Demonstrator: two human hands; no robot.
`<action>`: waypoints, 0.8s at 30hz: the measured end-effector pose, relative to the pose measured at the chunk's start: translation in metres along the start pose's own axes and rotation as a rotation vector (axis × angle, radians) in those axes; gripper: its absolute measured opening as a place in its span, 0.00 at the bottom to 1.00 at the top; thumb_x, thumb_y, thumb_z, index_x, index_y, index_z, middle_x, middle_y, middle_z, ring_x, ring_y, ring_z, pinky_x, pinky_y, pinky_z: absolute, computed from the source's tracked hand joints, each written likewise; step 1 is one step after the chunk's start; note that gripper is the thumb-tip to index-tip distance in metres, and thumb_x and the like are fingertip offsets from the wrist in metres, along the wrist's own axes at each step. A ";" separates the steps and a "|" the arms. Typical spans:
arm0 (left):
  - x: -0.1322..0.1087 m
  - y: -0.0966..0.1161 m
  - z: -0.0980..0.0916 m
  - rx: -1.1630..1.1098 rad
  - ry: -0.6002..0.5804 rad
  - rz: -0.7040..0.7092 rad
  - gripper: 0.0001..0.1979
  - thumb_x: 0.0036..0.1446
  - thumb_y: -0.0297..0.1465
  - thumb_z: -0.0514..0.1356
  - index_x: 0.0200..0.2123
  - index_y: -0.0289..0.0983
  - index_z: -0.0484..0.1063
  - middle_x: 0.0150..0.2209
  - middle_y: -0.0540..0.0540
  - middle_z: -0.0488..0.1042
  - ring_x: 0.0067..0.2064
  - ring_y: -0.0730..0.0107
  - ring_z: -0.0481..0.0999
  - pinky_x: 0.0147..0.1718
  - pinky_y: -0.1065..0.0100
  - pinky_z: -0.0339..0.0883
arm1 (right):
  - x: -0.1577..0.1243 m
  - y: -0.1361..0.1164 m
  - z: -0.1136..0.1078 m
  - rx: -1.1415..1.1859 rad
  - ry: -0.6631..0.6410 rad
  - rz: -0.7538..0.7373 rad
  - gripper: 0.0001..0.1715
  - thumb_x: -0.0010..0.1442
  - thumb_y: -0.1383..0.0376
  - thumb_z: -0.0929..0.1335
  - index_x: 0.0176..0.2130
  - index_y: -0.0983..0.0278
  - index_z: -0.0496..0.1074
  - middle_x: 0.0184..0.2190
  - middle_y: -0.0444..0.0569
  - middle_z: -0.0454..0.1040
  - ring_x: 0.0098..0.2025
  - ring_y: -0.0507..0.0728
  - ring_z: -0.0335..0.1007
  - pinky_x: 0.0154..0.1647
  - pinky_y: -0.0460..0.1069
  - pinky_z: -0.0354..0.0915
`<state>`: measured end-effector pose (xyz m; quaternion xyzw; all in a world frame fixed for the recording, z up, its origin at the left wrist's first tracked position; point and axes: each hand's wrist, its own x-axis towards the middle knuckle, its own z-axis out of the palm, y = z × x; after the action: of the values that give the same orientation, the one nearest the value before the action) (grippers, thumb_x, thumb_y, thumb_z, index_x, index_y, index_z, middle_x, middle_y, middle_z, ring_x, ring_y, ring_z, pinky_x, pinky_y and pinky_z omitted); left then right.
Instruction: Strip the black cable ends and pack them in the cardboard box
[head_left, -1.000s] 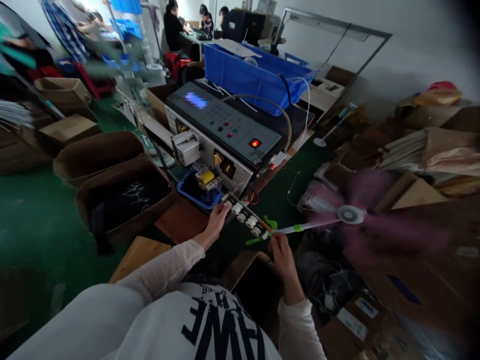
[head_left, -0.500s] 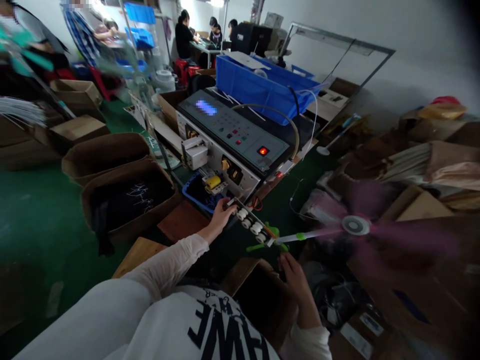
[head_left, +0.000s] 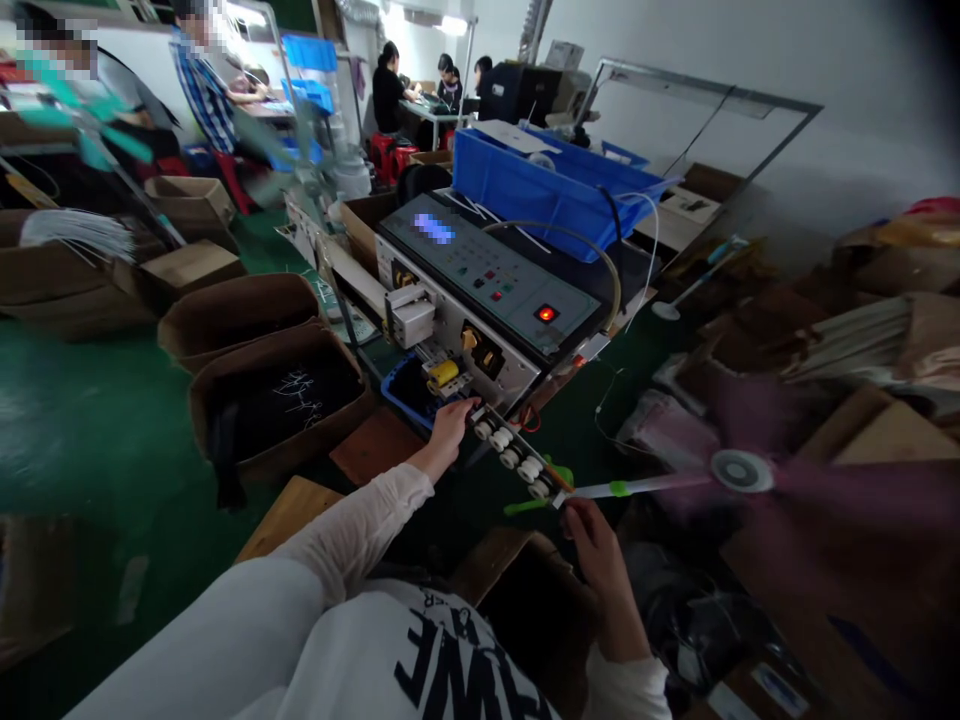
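1. Firstly, the right hand (head_left: 604,575), its grip unclear, sits just below the near end of the roller bar (head_left: 510,447).
2. Apart from it, the left hand (head_left: 450,435), the closer one, touches the far end.
3. Lengthwise, that bar slants up toward the machine (head_left: 457,310).

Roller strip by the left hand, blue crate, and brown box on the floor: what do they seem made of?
The roller strip has a dark bar, probably metal, and white rollers that look like smooth plastic, though they are too small to be sure. The blue crate looks like moulded plastic, with an even, slightly glossy colour. The brown box looks like plain cardboard, with soft folded flaps.
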<state>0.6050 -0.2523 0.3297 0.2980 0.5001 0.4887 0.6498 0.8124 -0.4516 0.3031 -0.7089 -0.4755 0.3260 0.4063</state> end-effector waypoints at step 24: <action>0.000 0.012 -0.015 0.375 -0.122 0.005 0.27 0.52 0.52 0.54 0.34 0.33 0.75 0.31 0.44 0.76 0.28 0.71 0.71 0.25 0.71 0.61 | -0.005 0.008 -0.008 -0.023 0.085 -0.051 0.22 0.56 0.51 0.65 0.42 0.65 0.72 0.43 0.54 0.75 0.45 0.60 0.71 0.49 0.53 0.65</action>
<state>0.5865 -0.2501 0.3357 0.4442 0.5411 0.3698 0.6108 0.8204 -0.4602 0.3000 -0.7144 -0.4791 0.2797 0.4264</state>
